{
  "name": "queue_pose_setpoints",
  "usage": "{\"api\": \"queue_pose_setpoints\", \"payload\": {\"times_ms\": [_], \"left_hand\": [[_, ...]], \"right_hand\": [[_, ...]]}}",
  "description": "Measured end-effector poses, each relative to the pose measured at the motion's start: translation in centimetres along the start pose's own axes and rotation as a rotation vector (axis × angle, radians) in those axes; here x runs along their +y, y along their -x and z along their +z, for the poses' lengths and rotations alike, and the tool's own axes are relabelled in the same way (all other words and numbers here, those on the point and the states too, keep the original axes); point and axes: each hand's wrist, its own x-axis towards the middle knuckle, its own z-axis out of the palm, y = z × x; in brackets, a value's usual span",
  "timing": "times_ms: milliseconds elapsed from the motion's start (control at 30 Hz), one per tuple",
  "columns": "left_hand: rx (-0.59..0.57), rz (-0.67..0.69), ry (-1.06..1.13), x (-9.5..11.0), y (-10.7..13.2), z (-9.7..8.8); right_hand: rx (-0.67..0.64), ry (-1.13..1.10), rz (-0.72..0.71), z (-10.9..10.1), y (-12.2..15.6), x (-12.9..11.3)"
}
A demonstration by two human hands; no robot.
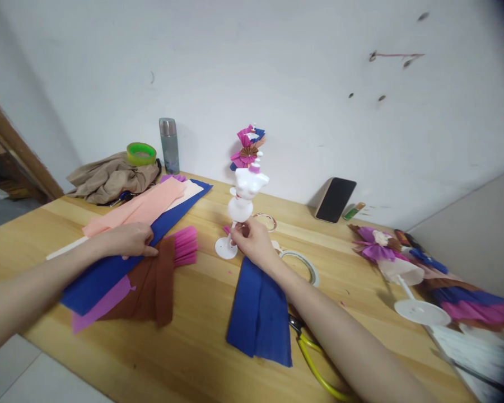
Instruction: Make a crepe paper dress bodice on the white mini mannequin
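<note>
My right hand (254, 240) is closed round the thin stem of a small white dress-form mannequin (252, 182), which stands upright on its round base. A pink band circles the mannequin's neck. To the left, my left hand (136, 239) lies over a pile of crepe paper, index finger stretched out, its tip at the brown crepe paper (164, 285). Under that hand runs a long blue strip (105, 280), with a peach sheet (143, 204) behind. Pleated magenta paper (185, 246) sticks out beside the brown. Two blue strips (258, 313) lie below my right wrist.
Right of my forearm are a tape roll (304, 266) and yellow-handled scissors (315, 358), partly hidden. A phone (336, 200) leans on the wall. Paper-dressed figures (247, 148) stand at the back and lie at right (411, 280). A flask (169, 145) and green tape (141, 153) sit back left.
</note>
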Motion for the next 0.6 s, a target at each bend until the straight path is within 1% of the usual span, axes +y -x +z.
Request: {"api": "queue_pose_setpoints", "payload": {"times_ms": [167,333,400,433,467,533,567,600], "left_hand": [[-0.008,0.002,-0.022,0.2,-0.4,0.1],[-0.056,-0.044,0.06,0.3,-0.6,0.0],[-0.074,-0.06,0.105,0.1,-0.7,0.1],[-0.078,-0.069,0.131,0.0,-0.7,0.1],[-0.077,-0.077,0.155,-0.1,-0.7,0.2],[-0.057,-0.087,0.182,-0.5,-0.8,0.4],[-0.034,-0.085,0.175,-0.7,-0.9,0.4],[0.002,-0.076,0.154,-0.8,-1.0,0.5]], "right_hand": [[-0.034,0.063,-0.017,0.0,0.1,-0.1],[-0.046,0.212,-0.019,-0.7,-0.1,-0.6],[-0.123,0.314,0.003,-1.5,-0.2,-1.1],[-0.19,0.388,0.017,-2.0,-0.3,-1.4],[-0.256,0.482,0.036,-2.6,-0.2,-1.9],[-0.349,0.638,0.082,-3.5,0.1,-2.9],[-0.399,0.662,0.06,-3.8,0.4,-3.6],[-0.461,0.646,-0.005,-3.9,0.9,-4.3]]}}
